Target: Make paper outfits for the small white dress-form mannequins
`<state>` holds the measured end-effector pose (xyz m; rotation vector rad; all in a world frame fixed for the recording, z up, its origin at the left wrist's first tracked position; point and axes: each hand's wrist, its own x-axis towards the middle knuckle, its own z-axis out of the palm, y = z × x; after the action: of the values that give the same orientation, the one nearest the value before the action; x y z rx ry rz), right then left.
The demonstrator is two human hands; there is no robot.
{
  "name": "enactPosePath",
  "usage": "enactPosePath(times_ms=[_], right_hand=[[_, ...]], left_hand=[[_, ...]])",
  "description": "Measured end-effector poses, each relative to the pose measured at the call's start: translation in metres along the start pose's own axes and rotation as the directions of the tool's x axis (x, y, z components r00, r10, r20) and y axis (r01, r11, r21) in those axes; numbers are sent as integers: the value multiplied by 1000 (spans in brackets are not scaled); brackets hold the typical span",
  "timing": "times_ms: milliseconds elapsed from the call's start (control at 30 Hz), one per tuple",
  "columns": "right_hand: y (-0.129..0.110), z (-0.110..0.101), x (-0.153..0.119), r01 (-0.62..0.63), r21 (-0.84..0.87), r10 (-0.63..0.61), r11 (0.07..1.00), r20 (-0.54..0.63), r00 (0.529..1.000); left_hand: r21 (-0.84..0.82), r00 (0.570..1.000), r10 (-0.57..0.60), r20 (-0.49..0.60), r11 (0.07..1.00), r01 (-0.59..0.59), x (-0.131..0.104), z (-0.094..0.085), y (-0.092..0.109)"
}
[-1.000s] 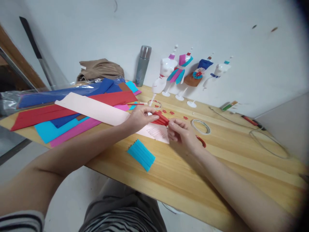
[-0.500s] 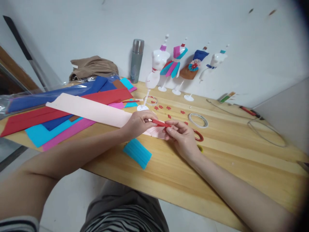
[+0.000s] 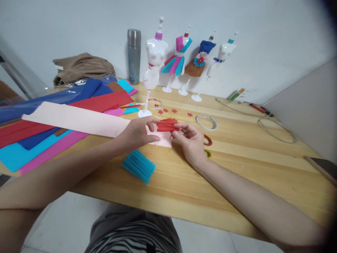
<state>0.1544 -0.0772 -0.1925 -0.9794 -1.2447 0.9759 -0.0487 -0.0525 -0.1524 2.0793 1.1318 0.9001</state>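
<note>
A pleated piece of red crepe paper [image 3: 167, 125] is pinched at its right end by my right hand [image 3: 191, 142]. At its left edge is my left hand [image 3: 139, 131], thumb and fingers apart; its fingertips are at or just touching the paper. Under both hands lies the end of a long pale pink crepe paper strip [image 3: 86, 118], with fold lines at its right end. A pleated blue crepe paper piece [image 3: 138, 166] rests nearer me on the table. Scissors with red-and-yellow handles [image 3: 207, 140] lie partly hidden behind my right hand.
White mannequins [image 3: 155, 51], several dressed in coloured paper, stand at the back by a thermos [image 3: 134, 58]. Coloured paper strips [image 3: 100, 100] pile up at left. Small red paper flowers [image 3: 174, 111], a tape roll [image 3: 206, 122] and a cable [image 3: 273, 138] with a red-and-black tool [image 3: 259, 108] lie beyond.
The narrow folded red strip has been opened out into a wider pleated piece. My left thumb has come away from it, while my right hand still holds on. The view has shifted right.
</note>
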Motion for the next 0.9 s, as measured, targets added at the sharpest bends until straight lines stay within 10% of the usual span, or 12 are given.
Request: enactPosePath(times_ms=[900], right_hand=[[-3,3,-9,87,44,-92,995,124,988]], left_hand=[[-548,951,-304,46,789,279,-4,11,16]])
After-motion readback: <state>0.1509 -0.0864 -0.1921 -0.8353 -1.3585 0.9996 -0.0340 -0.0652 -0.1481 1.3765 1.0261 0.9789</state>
